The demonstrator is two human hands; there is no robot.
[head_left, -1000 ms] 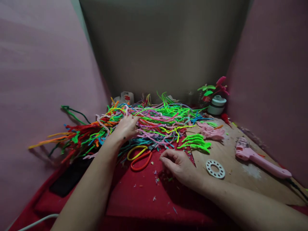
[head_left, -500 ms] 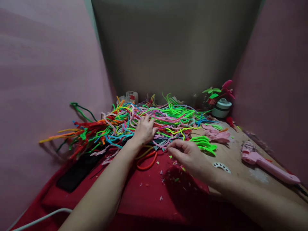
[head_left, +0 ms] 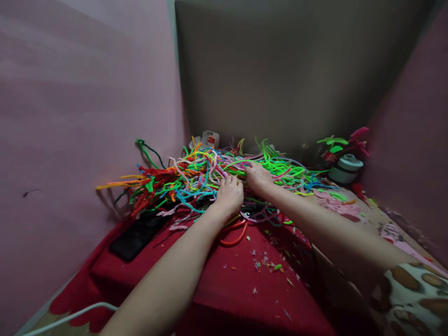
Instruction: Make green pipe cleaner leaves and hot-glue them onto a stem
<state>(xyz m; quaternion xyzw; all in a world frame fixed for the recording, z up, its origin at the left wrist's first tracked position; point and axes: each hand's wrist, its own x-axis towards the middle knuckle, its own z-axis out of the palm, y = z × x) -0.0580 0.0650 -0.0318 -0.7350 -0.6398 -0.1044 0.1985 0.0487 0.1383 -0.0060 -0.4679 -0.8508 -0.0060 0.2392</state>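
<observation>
A big tangled heap of fuzzy pipe cleaners (head_left: 196, 179) in green, pink, red, orange, blue and yellow covers the back of the red cloth. My left hand (head_left: 230, 195) is at the front middle of the heap, fingers curled down onto the strands. Just beyond it on the right, my right hand (head_left: 258, 177) has its fingers bent around pink and purple pipe cleaners; its fingertips are partly hidden among them. An orange-red loop (head_left: 235, 240) hangs out below my left hand.
A black phone (head_left: 135, 238) lies at the left on the red cloth (head_left: 213, 280), with coloured clippings scattered nearer me. On the right are pink pieces (head_left: 338, 203), a pale pot (head_left: 346, 169) beside a pipe-cleaner flower, and a partly hidden pink tool (head_left: 402, 240). A white cable (head_left: 87, 308) runs lower left.
My right hand has moved from the front edge up into the heap, beside my left hand. The right forearm now covers the green bundle. The whole view has shifted, so things sit further right.
</observation>
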